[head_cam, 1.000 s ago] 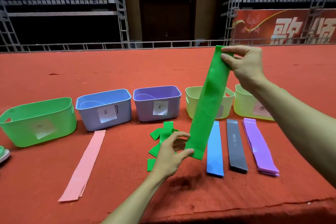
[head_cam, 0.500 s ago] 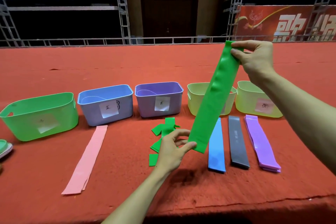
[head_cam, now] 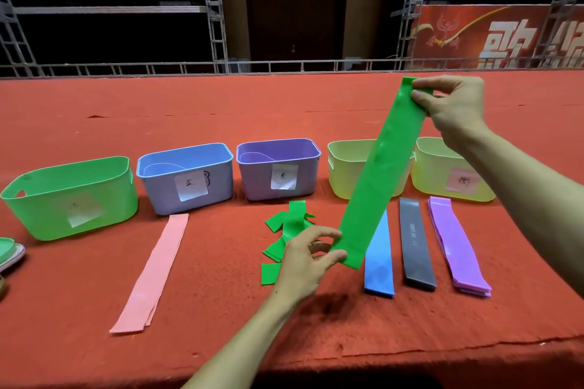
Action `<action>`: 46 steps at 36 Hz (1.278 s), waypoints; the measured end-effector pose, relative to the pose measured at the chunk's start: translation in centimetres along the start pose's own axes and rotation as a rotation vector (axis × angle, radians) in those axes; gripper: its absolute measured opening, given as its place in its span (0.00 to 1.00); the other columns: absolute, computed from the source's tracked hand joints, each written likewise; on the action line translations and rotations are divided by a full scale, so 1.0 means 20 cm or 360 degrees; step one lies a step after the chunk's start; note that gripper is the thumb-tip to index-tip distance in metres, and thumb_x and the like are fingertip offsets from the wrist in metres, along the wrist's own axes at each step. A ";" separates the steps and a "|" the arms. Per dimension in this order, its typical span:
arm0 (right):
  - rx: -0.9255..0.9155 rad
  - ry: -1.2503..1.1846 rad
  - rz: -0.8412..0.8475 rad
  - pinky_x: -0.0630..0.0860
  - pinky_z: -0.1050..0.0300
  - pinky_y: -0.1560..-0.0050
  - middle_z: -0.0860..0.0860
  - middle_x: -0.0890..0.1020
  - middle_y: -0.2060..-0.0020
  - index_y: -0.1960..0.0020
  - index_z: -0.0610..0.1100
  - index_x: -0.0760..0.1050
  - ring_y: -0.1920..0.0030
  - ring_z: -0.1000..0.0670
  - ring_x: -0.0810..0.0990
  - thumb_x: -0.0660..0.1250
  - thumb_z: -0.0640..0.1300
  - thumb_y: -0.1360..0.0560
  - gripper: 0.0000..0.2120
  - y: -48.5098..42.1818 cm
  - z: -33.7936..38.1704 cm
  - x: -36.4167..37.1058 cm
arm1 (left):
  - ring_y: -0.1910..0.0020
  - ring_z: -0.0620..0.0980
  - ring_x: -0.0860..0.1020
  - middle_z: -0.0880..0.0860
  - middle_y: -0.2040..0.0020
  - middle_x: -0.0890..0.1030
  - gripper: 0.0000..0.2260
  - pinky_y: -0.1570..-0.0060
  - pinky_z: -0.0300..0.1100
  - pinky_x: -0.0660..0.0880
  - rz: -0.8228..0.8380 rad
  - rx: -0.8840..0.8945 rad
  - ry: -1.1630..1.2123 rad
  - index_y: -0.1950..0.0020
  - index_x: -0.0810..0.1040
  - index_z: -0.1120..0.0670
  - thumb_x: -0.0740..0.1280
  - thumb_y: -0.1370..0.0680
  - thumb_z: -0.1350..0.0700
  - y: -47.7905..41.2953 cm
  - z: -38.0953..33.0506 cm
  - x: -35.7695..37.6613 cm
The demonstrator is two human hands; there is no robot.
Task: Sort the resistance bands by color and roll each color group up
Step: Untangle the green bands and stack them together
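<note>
Pinching the top end of a green band [head_cam: 379, 174], the right hand [head_cam: 455, 107] holds it slanted over the red table [head_cam: 221, 325], while the left hand [head_cam: 303, 262] pinches its bottom corner. Just beyond the left hand lies a green heap [head_cam: 289, 224]; right of it lie a blue band [head_cam: 379, 262], a black band [head_cam: 414, 240] with unreadable white print, and purple bands [head_cam: 455, 243]. Farther left, the blue bin [head_cam: 158, 189] has a label [head_cam: 191, 185] handwritten 蓝.
</note>
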State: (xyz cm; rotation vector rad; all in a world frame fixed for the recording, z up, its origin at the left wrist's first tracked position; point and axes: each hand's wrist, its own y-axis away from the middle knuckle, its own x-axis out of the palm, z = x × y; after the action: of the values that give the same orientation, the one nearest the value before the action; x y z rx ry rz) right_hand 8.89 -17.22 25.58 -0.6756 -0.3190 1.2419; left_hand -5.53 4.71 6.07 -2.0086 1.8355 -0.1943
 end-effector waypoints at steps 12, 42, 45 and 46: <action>0.0007 -0.0011 -0.0001 0.81 0.55 0.51 0.46 0.84 0.54 0.49 0.45 0.82 0.55 0.48 0.83 0.73 0.36 0.28 0.10 0.02 0.00 -0.02 | 0.62 0.37 0.79 0.48 0.52 0.81 0.17 0.56 0.30 0.74 -0.0022 -0.0060 0.0092 0.54 0.80 0.49 0.75 0.31 0.69 -0.01 0.00 0.01; 0.0081 -0.0089 0.0018 0.82 0.50 0.49 0.44 0.84 0.54 0.49 0.43 0.82 0.54 0.45 0.83 0.73 0.35 0.29 0.09 0.06 -0.06 0.00 | 0.71 0.37 0.75 0.40 0.54 0.80 0.12 0.56 0.55 0.81 -0.0060 0.0002 0.0056 0.55 0.78 0.46 0.72 0.31 0.63 0.04 0.03 0.04; 0.0106 -0.0090 0.0005 0.81 0.48 0.49 0.44 0.84 0.55 0.50 0.43 0.83 0.53 0.45 0.83 0.73 0.35 0.29 0.08 0.06 -0.08 0.00 | 0.71 0.37 0.75 0.39 0.52 0.80 0.14 0.56 0.55 0.81 -0.0060 0.0019 0.0016 0.56 0.78 0.44 0.72 0.31 0.63 0.03 0.03 0.05; 0.0110 -0.0091 0.0002 0.81 0.48 0.49 0.44 0.84 0.55 0.51 0.43 0.83 0.53 0.45 0.83 0.73 0.35 0.29 0.08 0.06 -0.08 0.00 | 0.70 0.37 0.75 0.39 0.52 0.81 0.13 0.56 0.55 0.81 -0.0060 0.0011 0.0010 0.57 0.78 0.42 0.72 0.31 0.62 0.03 0.03 0.05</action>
State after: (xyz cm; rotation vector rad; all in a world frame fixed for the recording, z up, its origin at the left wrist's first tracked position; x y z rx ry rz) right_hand 8.95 -17.56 23.60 -0.5818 -0.3218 1.2694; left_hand -5.76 3.87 5.06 -2.0414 1.7992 -0.2178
